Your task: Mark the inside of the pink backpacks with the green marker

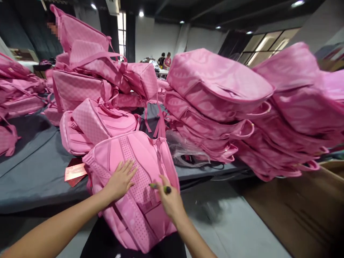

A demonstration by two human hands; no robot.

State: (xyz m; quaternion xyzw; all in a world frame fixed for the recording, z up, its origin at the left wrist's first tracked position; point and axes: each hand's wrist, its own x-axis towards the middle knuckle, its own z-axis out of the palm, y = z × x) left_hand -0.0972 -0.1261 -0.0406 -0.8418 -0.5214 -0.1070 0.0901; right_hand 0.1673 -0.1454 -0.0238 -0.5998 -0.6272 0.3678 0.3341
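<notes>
A pink backpack (158, 222) leans against the table edge in front of me, its padded, perforated back panel and straps facing up. Flat on the left side of that panel lies my left hand (122, 180), fingers spread and holding nothing. My right hand (171, 200) is over the right side of the panel, closed around a small green tool with a dark end (156, 186); its exact kind is hard to make out. Red and pale hang tags (75, 172) stick out at the backpack's left side.
Checkered pink bags (80, 89) are heaped at the back left of the grey-covered table (32, 157). To the right stand tall stacks of pink backpacks (215, 82), with clear plastic wrap (185, 150) beside them. A cardboard box (295, 208) is at the lower right. People (166, 61) are far off.
</notes>
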